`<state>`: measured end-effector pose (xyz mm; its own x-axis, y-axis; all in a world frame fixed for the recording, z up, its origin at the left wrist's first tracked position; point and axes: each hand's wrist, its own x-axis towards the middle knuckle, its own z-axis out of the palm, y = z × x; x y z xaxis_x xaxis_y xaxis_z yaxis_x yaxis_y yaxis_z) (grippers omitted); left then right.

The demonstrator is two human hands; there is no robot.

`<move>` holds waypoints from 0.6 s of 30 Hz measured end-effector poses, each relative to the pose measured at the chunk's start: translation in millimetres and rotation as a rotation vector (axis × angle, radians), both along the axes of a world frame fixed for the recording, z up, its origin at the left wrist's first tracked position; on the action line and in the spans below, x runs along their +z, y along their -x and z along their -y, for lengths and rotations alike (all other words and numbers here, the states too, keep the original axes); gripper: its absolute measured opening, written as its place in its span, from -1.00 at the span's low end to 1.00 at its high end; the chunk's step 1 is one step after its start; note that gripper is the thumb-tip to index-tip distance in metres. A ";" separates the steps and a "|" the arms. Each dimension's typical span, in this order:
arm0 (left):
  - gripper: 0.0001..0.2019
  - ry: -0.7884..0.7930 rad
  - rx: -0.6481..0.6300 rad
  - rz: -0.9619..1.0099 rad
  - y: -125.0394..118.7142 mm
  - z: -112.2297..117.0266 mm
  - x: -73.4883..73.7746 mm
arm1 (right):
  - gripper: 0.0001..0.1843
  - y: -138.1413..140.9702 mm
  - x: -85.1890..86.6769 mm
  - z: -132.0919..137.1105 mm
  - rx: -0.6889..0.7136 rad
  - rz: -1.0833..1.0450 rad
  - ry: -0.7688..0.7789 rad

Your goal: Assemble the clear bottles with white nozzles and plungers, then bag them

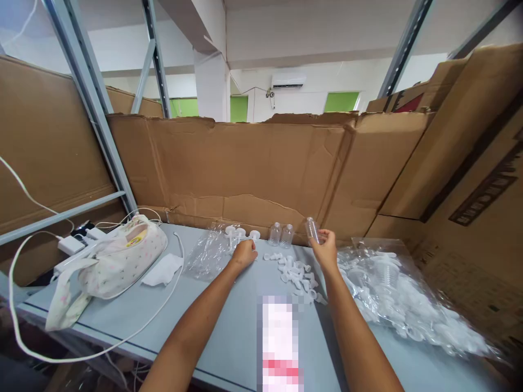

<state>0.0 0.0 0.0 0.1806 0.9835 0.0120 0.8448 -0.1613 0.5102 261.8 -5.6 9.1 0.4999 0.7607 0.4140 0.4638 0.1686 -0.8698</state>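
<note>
In the head view, my right hand (326,250) is wrapped round a clear plastic bottle (311,228), held tilted above the back of the table. My left hand (245,252) has its fingers curled closed beside a few white round-topped plastic parts (231,232). What is in its fingers, if anything, is hidden. Those parts lie at a crumpled clear plastic bag (204,253). Between my hands, two more clear bottles (281,234) stand upright against the cardboard. In front of them, small white plastic pieces (300,275) are scattered in a loose heap.
At right, a large clear bag (402,299) full of white plastic parts covers the table (229,326). A patterned fabric pouch (126,258), white tissue (163,270), power strip (73,258) and looping white cable (134,326) occupy the left. Cardboard walls (245,163) enclose the back and sides.
</note>
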 end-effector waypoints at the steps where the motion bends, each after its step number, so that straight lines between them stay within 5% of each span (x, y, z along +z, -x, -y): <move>1: -0.70 0.005 0.005 0.023 1.8 -1.8 -0.5 | -0.51 -0.6 6.1 1.3 -0.004 -0.044 -0.017; 12: -0.76 0.092 -0.020 0.439 1.8 -11.1 4.4 | -0.49 2.0 60.0 30.3 0.138 -0.347 -0.188; 18: -0.91 -0.169 -0.039 0.770 -11.0 4.5 38.6 | -0.50 6.9 68.6 37.9 0.175 -0.381 -0.222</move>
<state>11.0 -4.5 38.6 0.0949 0.9503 0.2964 0.2564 -0.3110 0.9152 254.9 -43.5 77.7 0.5200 0.7609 0.3882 0.0665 0.4171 -0.9064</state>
